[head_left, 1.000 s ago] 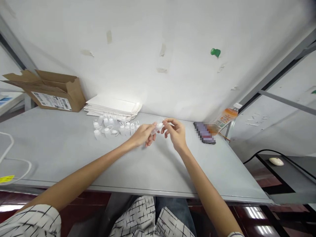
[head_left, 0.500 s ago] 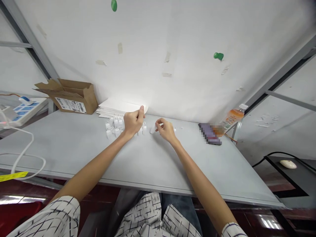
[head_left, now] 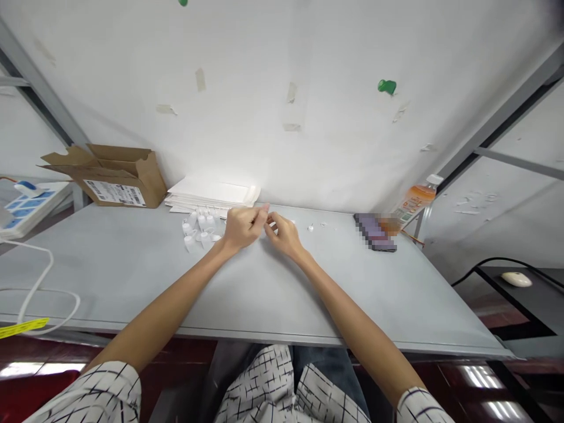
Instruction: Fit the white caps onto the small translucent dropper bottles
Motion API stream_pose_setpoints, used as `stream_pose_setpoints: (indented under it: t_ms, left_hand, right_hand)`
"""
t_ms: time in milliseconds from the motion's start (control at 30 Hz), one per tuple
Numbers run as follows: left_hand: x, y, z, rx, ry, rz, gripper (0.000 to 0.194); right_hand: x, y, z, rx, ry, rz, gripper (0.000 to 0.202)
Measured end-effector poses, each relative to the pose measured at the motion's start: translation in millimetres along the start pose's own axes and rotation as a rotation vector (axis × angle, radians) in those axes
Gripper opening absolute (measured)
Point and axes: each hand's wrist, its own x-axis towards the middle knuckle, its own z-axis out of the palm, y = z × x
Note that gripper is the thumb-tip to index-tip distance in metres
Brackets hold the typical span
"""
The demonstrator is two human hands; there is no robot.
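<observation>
My left hand (head_left: 244, 228) is closed in a loose fist above the table, its thumb along the top. My right hand (head_left: 283, 236) meets it fingertip to fingertip, with thumb and fingers pinched together. Whatever lies between the fingers is hidden or too small to name. Just left of my left hand stands a cluster of several small white dropper-like bottles (head_left: 202, 223), some with looped cap straps. To the right of my right hand, a small white cap-like piece (head_left: 311, 228) lies on the grey table (head_left: 282, 294).
A stack of white envelopes or sheets (head_left: 211, 191) lies against the wall, beside an opened cardboard box (head_left: 118, 176). On the right are a phone (head_left: 374, 233) and a leaning orange drink bottle (head_left: 412, 205). A power strip (head_left: 33, 205) and white cable (head_left: 44, 282) occupy the left side.
My hands have come together; the right moved left to meet the left. The small white piece beneath my right fingers no longer shows on the table. The view has shifted slightly.
</observation>
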Motion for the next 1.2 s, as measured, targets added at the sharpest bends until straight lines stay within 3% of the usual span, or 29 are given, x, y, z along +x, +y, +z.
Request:
stream_pose_setpoints:
  t_ms: [100, 167, 333, 467, 533, 633, 767, 933, 1100, 1200]
  left_hand:
    - [-3.6, 6.1, 1.6, -0.013, -0.032, 0.168, 0.051]
    - [-6.3, 9.1, 2.8, -0.019, -0.076, 0.202, 0.049]
    - [-16.1, 20.2, 8.1, -0.025, -0.295, 0.084, 0.046]
    - [-30.6, 34.3, 18.0, -0.073, -0.515, 0.064, 0.048]
    - [-38.6, 39.8, 23.2, -0.101, -0.608, 0.077, 0.049]
    - [-47.4, 43.4, 28.5, -0.114, -0.689, 0.077, 0.05]
    - [-51.6, 42.2, 31.0, -0.104, -0.715, 0.079, 0.048]
    - [-54.3, 42.1, 33.3, -0.079, -0.712, 0.072, 0.045]
    - [-56.4, 41.7, 34.9, -0.014, -0.71, 0.021, 0.042]
    - [-57.6, 38.9, 36.3, 0.014, -0.692, -0.04, 0.033]
  right_hand:
    - [-1.0, -2.9, -1.5, -0.029, -0.006, -0.003, 0.017]
    - [-1.6, -3.0, -4.5, -0.04, 0.015, 0.002, 0.018]
    - [-3.6, 15.8, -26.4, -0.071, 0.097, 0.015, 0.021]
    - [-4.2, 46.8, -50.1, -0.347, 0.182, 0.091, 0.03]
    - [-4.7, 59.3, -53.0, -0.42, 0.121, 0.071, 0.037]
    - [-6.8, 68.3, -43.3, -0.45, -0.075, -0.048, 0.041]
    - [-9.4, 66.8, -29.0, -0.501, -0.167, -0.07, 0.041]
    - [-11.8, 61.1, -36.2, -0.537, -0.159, -0.086, 0.03]
    - [-19.8, 58.4, -55.1, -0.368, 0.0, -0.037, 0.041]
    - [-22.7, 56.3, -64.8, -0.337, 0.069, 0.012, 0.028]
